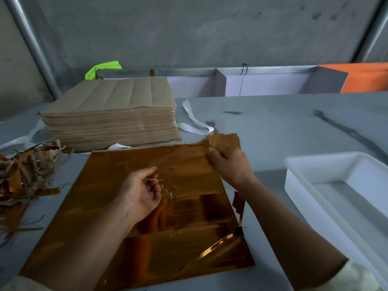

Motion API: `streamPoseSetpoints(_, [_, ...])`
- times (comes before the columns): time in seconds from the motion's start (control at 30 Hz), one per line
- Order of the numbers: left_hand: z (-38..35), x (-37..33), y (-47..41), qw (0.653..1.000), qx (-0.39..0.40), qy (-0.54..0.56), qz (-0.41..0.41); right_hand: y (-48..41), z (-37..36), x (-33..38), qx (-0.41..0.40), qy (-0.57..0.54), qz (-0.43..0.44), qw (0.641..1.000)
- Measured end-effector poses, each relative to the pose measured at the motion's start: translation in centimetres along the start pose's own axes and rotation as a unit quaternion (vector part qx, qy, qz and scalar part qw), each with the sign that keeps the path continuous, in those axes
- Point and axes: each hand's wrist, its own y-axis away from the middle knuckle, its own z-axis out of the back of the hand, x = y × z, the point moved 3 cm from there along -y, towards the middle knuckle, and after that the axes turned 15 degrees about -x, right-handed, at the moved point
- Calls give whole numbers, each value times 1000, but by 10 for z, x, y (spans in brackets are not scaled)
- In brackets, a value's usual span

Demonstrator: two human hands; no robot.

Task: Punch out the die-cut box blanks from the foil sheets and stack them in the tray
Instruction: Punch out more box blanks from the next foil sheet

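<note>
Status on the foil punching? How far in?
Done: only trimming, judging by the scrap pile on the left; the tray shows no blanks. In hand: the right hand pinches a torn edge strip at the gold sheet's far corner, the left hand curled above its middle. Left: this sheet's blanks are not yet punched out, and the tall stack behind waits.

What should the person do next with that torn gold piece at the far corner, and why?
Probably pull the torn strip clear and drop it on the scrap pile. The right hand pinches it at the far corner of the foil sheet, where it looks half ripped off, and the tray shows no blanks yet.
</note>
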Motion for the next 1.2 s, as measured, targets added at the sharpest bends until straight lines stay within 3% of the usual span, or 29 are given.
streamPoseSetpoints(0.13, [-6,5,0,1000,-7,-1,7,-4,14,-9,-27,-134,-126,983])
streamPoseSetpoints(0.2, [-9,7,0,1000,-10,-3,7,-2,15,-15,-43,-150,-160,975])
streamPoseSetpoints(0.37, [-10,9,-1,1000,-18,-4,4,-8,33,-20,-123,59,-55,989])
streamPoseSetpoints(0.5, [-8,9,-3,1000,-25,-13,3,-18,63,-22,-177,276,-2,945])
streamPoseSetpoints(0.6, [-5,9,-5,1000,-26,-10,8,-22,88,-32,-102,428,-81,894])
streamPoseSetpoints(0.73, [-6,11,-9,1000,-23,-17,5,-16,111,-49,16,480,-175,859])
streamPoseSetpoints(1.2, [-5,9,-11,1000,2,-19,-6,-36,74,-61,-3,440,-92,893])
